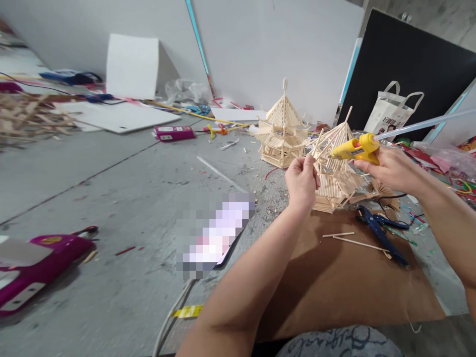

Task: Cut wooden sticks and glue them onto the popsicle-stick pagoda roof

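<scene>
Stick tower (329, 186) stands right of centre, at the far edge of the brown cardboard (353, 282). Left hand (302, 182): fingers appear to pinch a thin stick (318, 141) by its roof. Right hand (392, 166): fingers wrapped around the yellow glue gun (351, 148), nozzle pointing at the left fingers. Risks, judged: small nozzle slip could burn the fingertips; excess glue could string across the roof; left-hand drift could nudge the far tower (283, 144) just beyond.
</scene>
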Motion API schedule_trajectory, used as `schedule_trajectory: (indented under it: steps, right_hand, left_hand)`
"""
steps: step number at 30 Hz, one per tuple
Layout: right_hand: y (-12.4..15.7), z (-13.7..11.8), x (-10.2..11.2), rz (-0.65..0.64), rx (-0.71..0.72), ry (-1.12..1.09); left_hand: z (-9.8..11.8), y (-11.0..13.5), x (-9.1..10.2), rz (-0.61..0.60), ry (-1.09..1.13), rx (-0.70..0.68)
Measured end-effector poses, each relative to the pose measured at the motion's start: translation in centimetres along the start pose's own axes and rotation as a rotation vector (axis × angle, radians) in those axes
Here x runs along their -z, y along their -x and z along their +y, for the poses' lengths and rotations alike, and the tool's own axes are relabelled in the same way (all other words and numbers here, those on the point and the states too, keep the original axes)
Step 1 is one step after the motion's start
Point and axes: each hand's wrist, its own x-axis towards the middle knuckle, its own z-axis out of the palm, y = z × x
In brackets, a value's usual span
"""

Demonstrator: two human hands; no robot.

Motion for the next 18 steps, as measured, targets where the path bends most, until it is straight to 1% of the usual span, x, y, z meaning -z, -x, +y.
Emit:
schedule_trajectory:
  steps: [7,18]
  right_hand:
    - [-0.1,0.9,0.8,0.086,-0.021,-0.002]
    - [-1.0,1.1,0.5,0.131,-0.032,0.01]
  left_hand:
    - [0.0,0.2,-0.1,-0.005,-0.028,0.016]
    - [-0.3,0.3,-0.2,-0.01,-0.043,0.047]
